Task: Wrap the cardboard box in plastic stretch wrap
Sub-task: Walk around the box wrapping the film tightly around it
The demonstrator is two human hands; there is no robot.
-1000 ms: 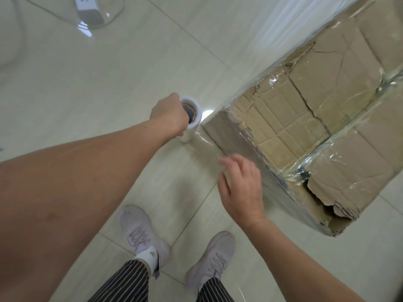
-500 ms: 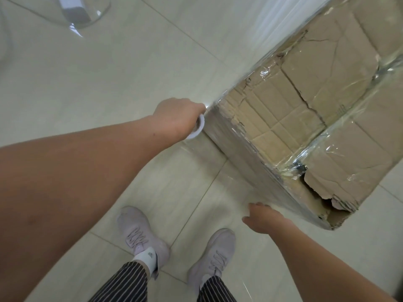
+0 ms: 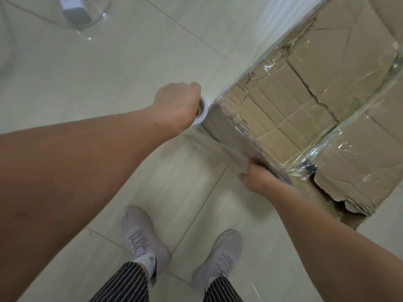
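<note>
At centre frame, the left hand grips the roll beside the box; the right hand meets the film, grip unclear. Torn cardboard could snag it.

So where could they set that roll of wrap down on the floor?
Bare floor lies left of the cardboard box, between the left hand and the clear object at the top. Another free patch sits ahead of the shoes, between the two forearms. It is crowded along the box's near edge, where the roll, the stretched film and the right hand sit.
</note>
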